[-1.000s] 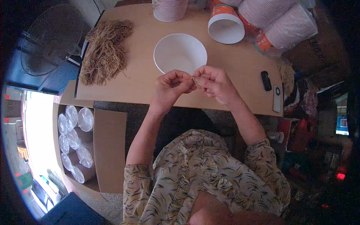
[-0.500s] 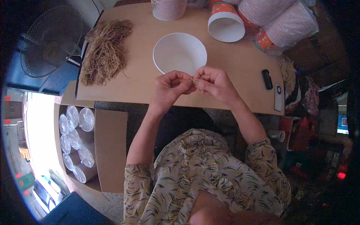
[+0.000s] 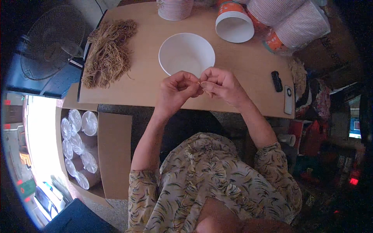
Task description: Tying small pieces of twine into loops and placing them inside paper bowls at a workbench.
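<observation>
My left hand [image 3: 179,90] and my right hand [image 3: 220,86] meet above the near part of the table. Thumbs and forefingers of both are pinched together, fingertips almost touching. Between them a bit of a thin tan strand [image 3: 199,82] shows; the rest is hidden by the fingers. Just beyond the hands stands a white round bowl [image 3: 185,52], its inside bare where I can see it. To the left on the table lies a loose heap of tangled brown strands [image 3: 110,54], similar in colour to the piece in my fingers.
Stacked paper tubs [image 3: 175,9] and bagged orange-and-white tubs [image 3: 234,25] stand along the table's far side. A black object [image 3: 276,81] lies at the right. Left of me are an open carton [image 3: 115,155] of wrapped cup stacks and a fan [image 3: 52,48].
Both hands stay pinched in nearly the same place, with only a slight shift of the fingers. The bowl and the heap have not moved.
</observation>
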